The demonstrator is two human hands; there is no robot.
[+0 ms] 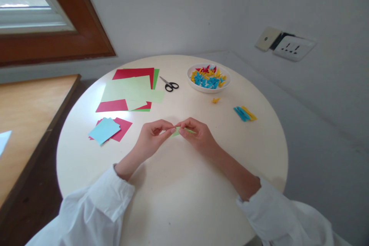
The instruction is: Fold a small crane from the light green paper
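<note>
A small piece of light green paper (176,132) is pinched between both hands above the middle of the round white table (178,200). My left hand (154,134) closes thumb and forefinger on its left end. My right hand (198,132) grips the other side, and a pale green tip shows past its thumb. Fingers cover much of the paper, so its full folded shape is hidden. Beyond the hands, a single yellow folded paper piece (215,100) lies on the table.
Red and green paper sheets (127,88) lie at the back left, beside black-handled scissors (170,85). Blue and red paper squares (106,130) are stacked at left. A white dish (209,89) holds many folded paper pieces. Blue and yellow folded strips (244,113) rest at right.
</note>
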